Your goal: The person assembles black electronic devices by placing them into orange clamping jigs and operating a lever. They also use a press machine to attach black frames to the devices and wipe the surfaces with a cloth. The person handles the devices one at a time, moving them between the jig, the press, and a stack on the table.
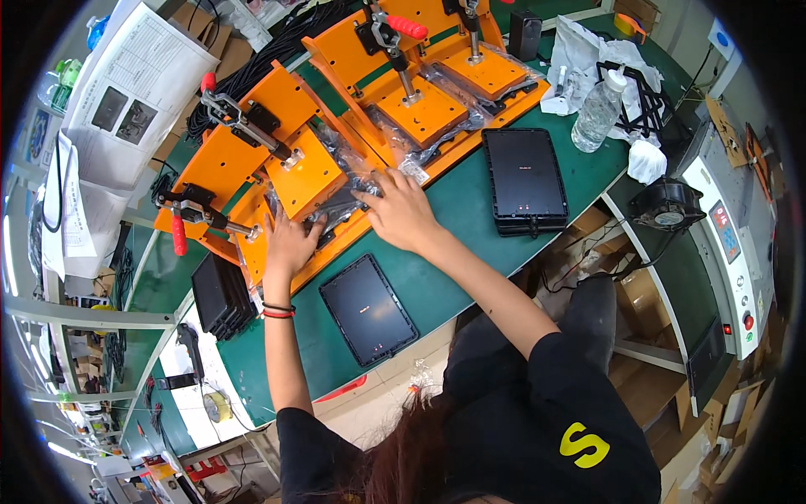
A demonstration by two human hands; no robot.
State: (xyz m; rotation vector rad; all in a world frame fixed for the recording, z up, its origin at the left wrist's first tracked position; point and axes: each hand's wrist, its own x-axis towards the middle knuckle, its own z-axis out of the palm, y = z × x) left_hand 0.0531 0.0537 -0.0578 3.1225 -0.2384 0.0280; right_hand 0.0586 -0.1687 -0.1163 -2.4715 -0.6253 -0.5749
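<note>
My left hand (290, 244) lies with fingers spread at the front of an orange clamping fixture (200, 164), close to a lower press plate. My right hand (401, 210) reaches to the same fixture, its fingers stretched out over clear plastic film (346, 204) near a dark part. Toggle clamps with red handles, such as this one (243, 126), hold orange press plates (306, 178) down over film-covered parts. A black rectangular tablet-like housing (368, 309) lies on the green table between my forearms. What lies under my fingertips is partly hidden.
Black housings stand stacked at the right (526, 181) and at the left (220, 296). A clear plastic bottle (598, 111), white wrapping (579, 59) and a black fan (667, 206) are on the right. Printed sheets (138, 92) hang at the left. The green table's (445, 277) front edge is near me.
</note>
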